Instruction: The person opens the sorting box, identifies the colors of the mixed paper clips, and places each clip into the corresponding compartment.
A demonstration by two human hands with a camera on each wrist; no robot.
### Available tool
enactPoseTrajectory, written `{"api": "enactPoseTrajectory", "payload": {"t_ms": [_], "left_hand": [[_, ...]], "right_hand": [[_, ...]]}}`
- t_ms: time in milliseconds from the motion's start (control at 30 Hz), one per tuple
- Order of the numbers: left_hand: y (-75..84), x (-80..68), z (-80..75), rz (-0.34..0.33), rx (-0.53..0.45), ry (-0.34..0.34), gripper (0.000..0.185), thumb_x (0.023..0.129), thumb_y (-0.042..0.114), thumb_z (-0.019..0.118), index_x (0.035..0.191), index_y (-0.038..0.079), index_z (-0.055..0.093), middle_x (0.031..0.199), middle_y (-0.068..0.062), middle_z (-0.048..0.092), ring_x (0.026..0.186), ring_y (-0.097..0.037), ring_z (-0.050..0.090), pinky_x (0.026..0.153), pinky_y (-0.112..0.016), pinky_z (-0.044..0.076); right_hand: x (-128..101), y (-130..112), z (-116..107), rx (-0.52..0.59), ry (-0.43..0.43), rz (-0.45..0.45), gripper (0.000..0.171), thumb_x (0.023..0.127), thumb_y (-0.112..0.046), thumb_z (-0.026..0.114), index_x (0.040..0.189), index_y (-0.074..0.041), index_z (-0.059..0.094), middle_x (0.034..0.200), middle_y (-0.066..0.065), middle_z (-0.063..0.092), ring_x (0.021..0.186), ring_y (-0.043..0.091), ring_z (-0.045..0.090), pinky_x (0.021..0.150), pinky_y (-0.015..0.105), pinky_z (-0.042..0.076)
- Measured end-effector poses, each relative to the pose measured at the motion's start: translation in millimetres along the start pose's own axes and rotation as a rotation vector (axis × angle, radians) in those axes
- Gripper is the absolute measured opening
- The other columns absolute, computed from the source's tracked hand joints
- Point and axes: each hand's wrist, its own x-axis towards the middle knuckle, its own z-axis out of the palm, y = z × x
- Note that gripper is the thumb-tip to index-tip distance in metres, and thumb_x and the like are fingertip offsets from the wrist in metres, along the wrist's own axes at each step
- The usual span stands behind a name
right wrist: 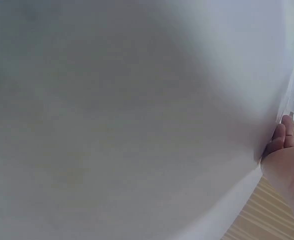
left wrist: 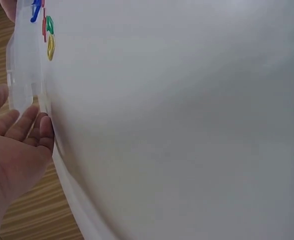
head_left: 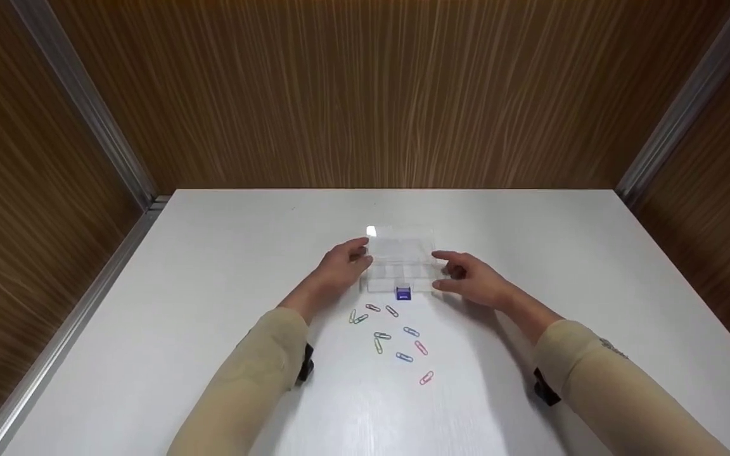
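Note:
A clear plastic box [head_left: 384, 270] with its see-through lid [head_left: 400, 237] raised at the back sits between my hands. A blue-purple tab [head_left: 403, 294] shows at its front. My left hand [head_left: 339, 265] is at the box's left side, thumb and forefinger apart with their tips at the edge. Its other fingers bend loosely beside the plastic in the left wrist view. My right hand [head_left: 474, 277] reaches the right side, forefinger extended to the lid's edge and thumb lower by the base. Several coloured paper clips, among them a pink one [head_left: 426, 378], lie loose in front of the box.
The box and clips rest on a white table [head_left: 225, 266]. Wood-grain panels [head_left: 365, 95] stand behind it and on both sides, with metal strips [head_left: 102, 126] at the corners. Both forearms wear beige sleeves [head_left: 244, 380], with a dark device at each wrist.

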Motion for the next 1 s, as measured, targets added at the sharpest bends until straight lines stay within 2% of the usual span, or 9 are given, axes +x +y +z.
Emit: {"api": "enactPoseTrajectory", "payload": {"t_ms": [100, 200, 367, 633, 833, 1000], "left_hand": [[0.4, 0.8, 0.3, -0.002, -0.002, -0.005, 0.059, 0.111, 0.034, 0.055, 0.166, 0.02, 0.037, 0.164, -0.006, 0.044, 0.153, -0.025, 0.038, 0.124, -0.043, 0.028], [0.3, 1.8, -0.3, -0.006, -0.009, -0.007, 0.059, 0.111, 0.034, 0.055, 0.166, 0.019, 0.038, 0.164, -0.006, 0.045, 0.153, -0.025, 0.039, 0.124, -0.043, 0.029], [-1.0, 3.2, -1.1, 0.008, -0.013, -0.01, 0.059, 0.112, 0.031, 0.054, 0.166, 0.016, 0.037, 0.163, -0.009, 0.046, 0.152, -0.026, 0.04, 0.124, -0.042, 0.03], [-1.2, 2.8, -1.5, 0.013, 0.001, -0.015, 0.06, 0.111, 0.032, 0.054, 0.166, 0.016, 0.036, 0.164, -0.008, 0.046, 0.153, -0.026, 0.039, 0.124, -0.042, 0.028], [-1.2, 1.4, -2.9, 0.009, -0.013, -0.01, 0.059, 0.111, 0.031, 0.055, 0.166, 0.019, 0.038, 0.164, -0.007, 0.046, 0.153, -0.025, 0.039, 0.125, -0.043, 0.028], [1.5, -1.8, -7.8, 0.017, 0.0, 0.013, 0.059, 0.111, 0.031, 0.057, 0.165, 0.018, 0.038, 0.16, -0.008, 0.049, 0.149, -0.025, 0.044, 0.122, -0.043, 0.034]], "right_hand": [[0.9, -1.0, -4.2, -0.023, -0.01, 0.008, 0.07, 0.097, -0.032, 0.079, 0.158, -0.016, 0.051, 0.111, 0.01, 0.057, 0.1, 0.026, 0.05, 0.086, 0.039, 0.042], [1.0, -3.7, -6.5, -0.006, -0.02, 0.036, 0.07, 0.097, -0.032, 0.079, 0.159, -0.017, 0.05, 0.104, 0.009, 0.057, 0.095, 0.025, 0.051, 0.081, 0.037, 0.042], [0.5, -4.1, -6.0, 0.031, -0.042, 0.082, 0.074, 0.097, -0.037, 0.079, 0.162, -0.024, 0.046, 0.103, 0.01, 0.058, 0.094, 0.025, 0.054, 0.082, 0.036, 0.044], [-0.7, 5.3, -2.4, 0.064, -0.037, 0.103, 0.074, 0.098, -0.043, 0.077, 0.163, -0.033, 0.043, 0.1, 0.01, 0.058, 0.093, 0.026, 0.054, 0.082, 0.037, 0.043], [-1.9, 8.6, -0.2, 0.082, -0.029, 0.095, 0.074, 0.098, -0.046, 0.076, 0.163, -0.035, 0.043, 0.093, 0.009, 0.053, 0.087, 0.025, 0.051, 0.078, 0.036, 0.041], [-1.5, 10.4, 0.1, 0.084, -0.015, 0.076, 0.074, 0.098, -0.046, 0.076, 0.163, -0.033, 0.044, 0.089, 0.006, 0.051, 0.084, 0.024, 0.049, 0.075, 0.035, 0.04]]}}
